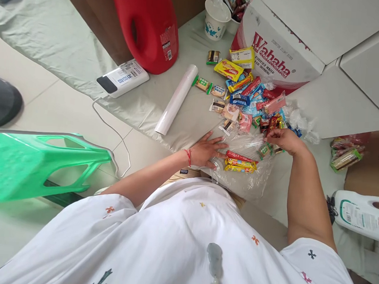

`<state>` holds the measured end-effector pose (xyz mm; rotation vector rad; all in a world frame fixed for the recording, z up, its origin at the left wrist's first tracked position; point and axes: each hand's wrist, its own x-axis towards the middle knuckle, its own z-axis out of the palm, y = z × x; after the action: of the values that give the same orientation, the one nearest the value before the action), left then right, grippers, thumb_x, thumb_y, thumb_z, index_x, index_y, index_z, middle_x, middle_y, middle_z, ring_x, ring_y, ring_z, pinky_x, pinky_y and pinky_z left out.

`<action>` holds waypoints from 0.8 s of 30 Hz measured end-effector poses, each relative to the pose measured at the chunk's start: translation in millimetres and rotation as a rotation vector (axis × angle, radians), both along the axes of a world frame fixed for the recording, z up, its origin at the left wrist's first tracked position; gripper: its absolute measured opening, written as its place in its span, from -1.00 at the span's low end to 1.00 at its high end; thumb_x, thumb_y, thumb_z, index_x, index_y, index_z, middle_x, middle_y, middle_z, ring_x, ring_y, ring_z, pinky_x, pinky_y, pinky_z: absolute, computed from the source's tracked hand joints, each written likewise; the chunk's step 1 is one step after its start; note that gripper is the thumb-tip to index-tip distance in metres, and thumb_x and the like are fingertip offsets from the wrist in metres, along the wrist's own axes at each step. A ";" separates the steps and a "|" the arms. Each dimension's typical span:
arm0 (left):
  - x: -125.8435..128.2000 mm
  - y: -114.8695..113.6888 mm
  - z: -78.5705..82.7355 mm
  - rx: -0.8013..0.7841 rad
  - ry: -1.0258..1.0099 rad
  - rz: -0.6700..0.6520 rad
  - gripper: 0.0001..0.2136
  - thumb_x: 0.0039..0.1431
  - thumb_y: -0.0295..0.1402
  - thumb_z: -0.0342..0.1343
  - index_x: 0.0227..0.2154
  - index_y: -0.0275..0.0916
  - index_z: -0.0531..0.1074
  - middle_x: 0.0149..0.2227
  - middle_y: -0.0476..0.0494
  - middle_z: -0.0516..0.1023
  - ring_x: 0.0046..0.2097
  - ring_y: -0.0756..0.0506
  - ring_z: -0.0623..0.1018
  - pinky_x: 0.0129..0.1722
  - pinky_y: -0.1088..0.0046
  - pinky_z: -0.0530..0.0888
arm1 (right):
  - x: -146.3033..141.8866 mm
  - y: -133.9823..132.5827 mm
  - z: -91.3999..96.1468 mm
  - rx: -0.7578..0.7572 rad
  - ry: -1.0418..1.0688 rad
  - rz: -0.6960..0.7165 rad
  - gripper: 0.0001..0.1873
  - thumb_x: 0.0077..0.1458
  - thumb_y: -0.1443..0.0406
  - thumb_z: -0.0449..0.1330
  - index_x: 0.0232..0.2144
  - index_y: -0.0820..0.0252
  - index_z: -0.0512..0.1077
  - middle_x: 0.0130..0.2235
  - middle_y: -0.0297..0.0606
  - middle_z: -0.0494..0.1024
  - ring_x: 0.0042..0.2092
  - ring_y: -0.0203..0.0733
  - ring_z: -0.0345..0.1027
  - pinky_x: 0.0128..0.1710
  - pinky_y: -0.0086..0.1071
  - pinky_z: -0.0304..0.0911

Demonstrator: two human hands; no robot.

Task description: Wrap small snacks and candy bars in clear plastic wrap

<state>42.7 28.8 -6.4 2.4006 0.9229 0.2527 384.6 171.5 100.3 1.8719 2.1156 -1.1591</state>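
Note:
My left hand (207, 150), with a red string at the wrist, lies flat with fingers spread on the edge of a clear plastic bag (245, 179) on the floor. Inside the bag lie a red snack bar (240, 156) and yellow snack bars (240, 165). My right hand (282, 139) is closed in a pinch on a small wrapped snack (265, 150) at the bag's far side. Just beyond the bag spreads a pile of several wrapped snacks (243, 98).
A white film roll (176, 99) lies left of the snacks. Behind stand a red jug (148, 24), a white power bank with cable (123, 77), a paper cup (216, 19) and a Wahaha box (274, 57). A green stool (37, 165) lies at left, a white bottle (361, 214) at right.

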 end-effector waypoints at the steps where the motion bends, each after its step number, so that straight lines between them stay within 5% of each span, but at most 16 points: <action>1: 0.0 0.1 -0.5 -0.001 -0.003 0.000 -0.42 0.22 -0.04 0.24 0.31 0.11 0.39 0.48 -0.10 0.19 0.51 -0.40 0.06 0.43 -0.21 -0.35 | 2.8 -4.0 2.7 0.075 -0.073 -0.044 -0.59 -0.06 -0.11 0.34 -0.45 0.08 0.47 -0.38 -0.19 0.55 -0.37 -0.10 0.33 -0.37 -0.25 0.17; 4: -0.2 0.5 -2.9 -0.005 -0.008 0.001 -0.36 0.21 -0.02 0.25 0.34 0.06 0.33 0.47 -0.13 0.20 0.51 -0.38 0.06 0.44 -0.19 -0.35 | 0.5 -31.8 8.3 0.434 -0.321 -0.126 -0.67 0.17 -0.02 0.19 -0.32 0.07 0.51 -0.24 -0.04 0.58 -0.25 0.06 0.41 -0.29 -0.17 0.24; 7: -0.1 0.6 -5.2 -0.005 -0.012 0.005 -0.31 0.19 -0.01 0.25 0.37 0.02 0.29 0.47 -0.15 0.20 0.51 -0.37 0.06 0.44 -0.15 -0.36 | -21.1 -82.3 4.9 0.666 -0.307 0.087 -0.60 0.31 0.02 0.10 -0.02 0.11 0.53 0.05 0.02 0.52 -0.03 0.11 0.45 -0.16 -0.16 0.33; 10: 0.5 0.3 -5.7 -0.009 -0.023 0.022 -0.24 0.17 -0.01 0.27 0.41 -0.01 0.23 0.47 -0.17 0.20 0.51 -0.37 0.07 0.45 -0.13 -0.35 | -50.9 -135.0 -8.7 0.485 -0.247 0.503 -0.50 0.29 0.05 0.19 0.21 0.04 0.43 0.21 -0.07 0.43 0.05 0.04 0.45 -0.15 -0.23 0.37; 12: 1.1 0.2 -5.1 -0.015 -0.023 0.030 -0.21 0.17 -0.01 0.27 0.43 -0.04 0.18 0.47 -0.18 0.21 0.51 -0.36 0.08 0.45 -0.12 -0.34 | -65.2 -158.3 -18.9 0.409 -0.300 0.622 -0.37 0.26 0.08 0.25 0.32 0.02 0.33 0.27 -0.07 0.39 0.10 0.06 0.43 -0.14 -0.25 0.38; 20: 2.2 1.3 -2.7 -0.024 0.005 0.032 -0.18 0.16 0.00 0.26 0.44 -0.10 0.16 0.46 -0.24 0.23 0.51 -0.36 0.08 0.46 -0.12 -0.33 | -63.4 -159.8 -34.3 0.415 -0.427 0.439 -0.40 0.36 -0.05 0.08 0.30 0.08 0.34 0.21 -0.06 0.47 0.00 -0.01 0.48 -0.22 -0.28 0.35; 24: 2.4 1.8 -3.0 -0.016 0.008 0.026 -0.21 0.18 0.01 0.23 0.42 -0.09 0.18 0.46 -0.22 0.23 0.51 -0.35 0.08 0.45 -0.11 -0.34 | -65.0 -159.0 -33.8 0.436 -0.417 0.478 -0.37 0.33 -0.04 0.13 0.32 0.09 0.33 0.25 -0.06 0.44 0.02 0.03 0.49 -0.20 -0.27 0.36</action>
<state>45.1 30.5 -9.4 2.3774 0.9567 0.2450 319.7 12.5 66.5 1.4238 2.4738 -0.2009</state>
